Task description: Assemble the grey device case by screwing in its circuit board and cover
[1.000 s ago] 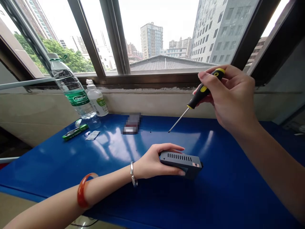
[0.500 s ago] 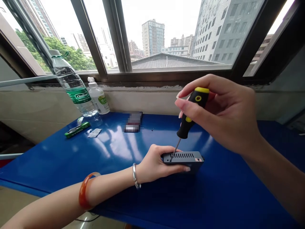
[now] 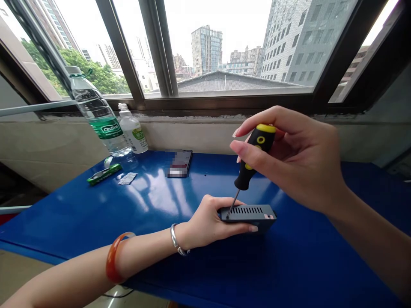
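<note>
Blue bench (image 3: 154, 201), glossy, its far edge against a pale wall (image 3: 199, 134) under a wide window (image 3: 224, 47). You have the grey box (image 3: 250, 217) roughly midway between the bench's far and near edges, its narrow slotted face upward; shadow hides whether its underside meets the surface. Your left hand (image 3: 208, 220) clasps the box's left end, thumb along the near side, fingers over the far side, opened only to the box's thickness. Silver bracelet (image 3: 174, 236) at that wrist, orange bangle (image 3: 111, 261) further up the forearm.

Your right hand (image 3: 305, 164) holds the black-and-yellow screwdriver (image 3: 244, 175), thumb across the handle, forefinger arched over its top, a narrow gap between their tips; the remaining fingers are mostly hidden. Shaft slants down to the left end of the slotted face. Whether the tip sits in a screw: too small to tell.

Near the bench's far edge, left of middle: a phone (image 3: 181, 162), partly pixelated. Toward the far left corner: large water bottle (image 3: 99, 113), smaller white bottle (image 3: 135, 134), green packet (image 3: 104, 174), silvery packet (image 3: 127, 179).
</note>
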`<state>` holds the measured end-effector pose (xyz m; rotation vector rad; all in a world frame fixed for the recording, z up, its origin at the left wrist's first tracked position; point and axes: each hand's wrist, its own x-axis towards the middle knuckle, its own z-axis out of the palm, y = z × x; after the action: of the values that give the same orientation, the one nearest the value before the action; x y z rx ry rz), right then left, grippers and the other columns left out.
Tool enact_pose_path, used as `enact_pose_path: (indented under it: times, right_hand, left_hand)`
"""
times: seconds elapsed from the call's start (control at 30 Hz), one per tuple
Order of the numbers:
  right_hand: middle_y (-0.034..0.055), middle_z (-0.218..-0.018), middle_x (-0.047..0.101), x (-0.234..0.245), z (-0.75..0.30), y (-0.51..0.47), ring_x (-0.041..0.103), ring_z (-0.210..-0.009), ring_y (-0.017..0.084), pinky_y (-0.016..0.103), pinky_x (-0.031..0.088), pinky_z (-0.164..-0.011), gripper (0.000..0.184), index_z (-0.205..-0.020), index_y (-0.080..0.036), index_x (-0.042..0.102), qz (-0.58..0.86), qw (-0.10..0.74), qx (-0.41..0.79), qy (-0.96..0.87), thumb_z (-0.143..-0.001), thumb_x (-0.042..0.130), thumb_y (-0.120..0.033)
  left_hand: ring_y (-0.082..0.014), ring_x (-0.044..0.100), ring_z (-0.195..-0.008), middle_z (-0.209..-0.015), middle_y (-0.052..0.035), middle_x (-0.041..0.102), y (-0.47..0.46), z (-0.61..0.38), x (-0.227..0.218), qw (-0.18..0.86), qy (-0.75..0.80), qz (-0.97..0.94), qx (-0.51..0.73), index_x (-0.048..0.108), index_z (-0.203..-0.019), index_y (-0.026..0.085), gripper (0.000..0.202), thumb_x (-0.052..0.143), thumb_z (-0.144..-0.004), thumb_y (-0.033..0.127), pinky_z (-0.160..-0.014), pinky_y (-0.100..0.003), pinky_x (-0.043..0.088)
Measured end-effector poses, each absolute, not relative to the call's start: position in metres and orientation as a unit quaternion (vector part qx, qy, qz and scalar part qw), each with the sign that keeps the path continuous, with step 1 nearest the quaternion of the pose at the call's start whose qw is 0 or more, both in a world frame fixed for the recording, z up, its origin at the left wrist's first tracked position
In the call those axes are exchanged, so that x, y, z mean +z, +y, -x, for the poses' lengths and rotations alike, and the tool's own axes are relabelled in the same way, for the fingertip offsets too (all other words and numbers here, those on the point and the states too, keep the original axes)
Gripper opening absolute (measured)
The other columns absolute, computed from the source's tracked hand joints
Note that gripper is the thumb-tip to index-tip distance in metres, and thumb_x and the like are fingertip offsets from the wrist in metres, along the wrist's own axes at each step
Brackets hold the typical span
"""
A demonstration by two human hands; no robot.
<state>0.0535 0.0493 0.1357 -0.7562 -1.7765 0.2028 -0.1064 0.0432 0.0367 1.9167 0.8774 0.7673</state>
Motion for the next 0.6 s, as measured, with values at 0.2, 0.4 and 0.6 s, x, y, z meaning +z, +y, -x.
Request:
enact_pose_path:
  times: [0.2,0.4,0.6]
  right_hand:
    - [-0.0034,-0.069,0.060,0.1329,-0.0541,0.0497,0.054,-0.055,0.007,0.019,0.042,-0.044,0.015,-0.092,-0.025,0.065,0.300,0.557,0.091,-0.769,-0.079,0.068,-0.033]
    - [-0.0014,-0.080,0.061,0.1287,-0.0530,0.0513,0.049,-0.052,0.006,0.021,0.041,-0.045,0.027,-0.106,-0.023,0.062,0.265,0.547,0.077,-0.791,-0.082,0.065,-0.036]
    - [-0.0013,-0.122,0.059,0.1286,-0.0578,0.0584,0.063,-0.104,0.015,0.025,0.053,-0.083,0.043,-0.134,-0.033,0.046,0.251,0.487,0.296,-0.783,-0.092,0.045,-0.022]
  left_hand:
    - [-0.0108,0.048,-0.058,-0.072,-0.0022,0.065,0.0433,0.1069,0.0354,0.434,0.357,-0.768,0.307,0.070,-0.097,0.012,0.040,0.071,-0.074,0.044,-0.054,-0.019,0.041]
    - [-0.0106,0.048,-0.057,-0.071,-0.0026,0.065,0.0448,0.1062,0.0354,0.436,0.364,-0.766,0.302,0.071,-0.099,0.011,0.041,0.072,-0.074,0.044,-0.053,-0.019,0.039]
    - [-0.0112,0.048,-0.057,-0.072,-0.0040,0.065,0.0458,0.1059,0.0359,0.445,0.365,-0.762,0.297,0.070,-0.098,0.011,0.042,0.072,-0.073,0.044,-0.053,-0.020,0.039]
